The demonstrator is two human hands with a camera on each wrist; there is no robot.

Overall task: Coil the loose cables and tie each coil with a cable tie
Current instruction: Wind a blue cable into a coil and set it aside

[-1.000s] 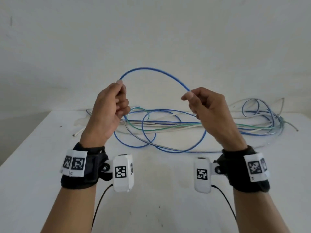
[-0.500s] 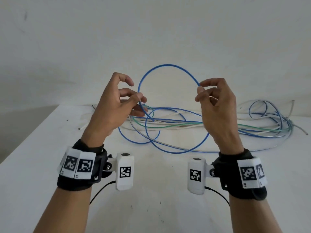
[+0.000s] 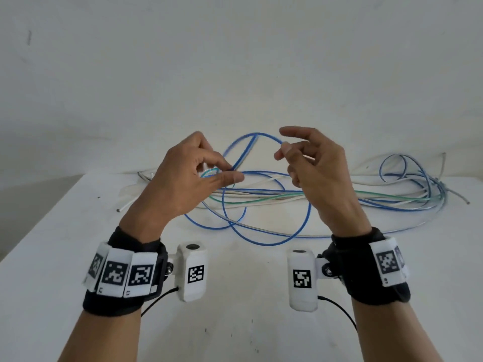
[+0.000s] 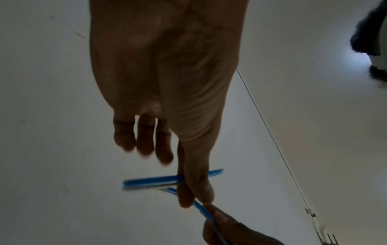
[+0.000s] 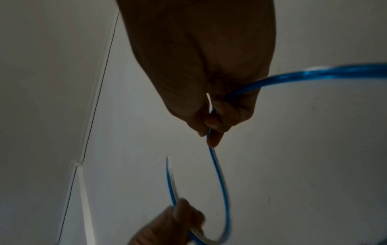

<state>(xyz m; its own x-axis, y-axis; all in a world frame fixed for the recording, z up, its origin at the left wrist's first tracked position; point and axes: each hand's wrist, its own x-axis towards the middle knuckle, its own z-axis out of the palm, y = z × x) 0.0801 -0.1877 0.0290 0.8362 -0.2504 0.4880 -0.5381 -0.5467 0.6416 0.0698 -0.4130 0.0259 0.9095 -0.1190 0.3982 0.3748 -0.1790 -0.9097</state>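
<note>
A blue cable (image 3: 309, 212) is lifted off the white table (image 3: 65, 257), and a small raised loop of it (image 3: 264, 135) arcs between my hands. My left hand (image 3: 234, 171) pinches the cable between thumb and forefinger where its strands cross; the other fingers are spread. In the left wrist view the blue cable (image 4: 150, 179) runs across under that pinch of my left hand (image 4: 194, 197). My right hand (image 3: 282, 150) pinches the far side of the loop, its other fingers loosely open. The right wrist view shows my right hand (image 5: 209, 132) holding the cable (image 5: 220, 174). I see no cable tie.
A tangle of white, green and blue cables (image 3: 326, 198) lies across the back of the table, with a looped bunch (image 3: 407, 176) at the right. A loose white cable end (image 3: 125, 206) points left. A plain wall stands right behind the table.
My hands have come closer together and the raised blue loop has shrunk. The left hand has changed from a closed grip to a thumb-and-forefinger pinch at the crossing.
</note>
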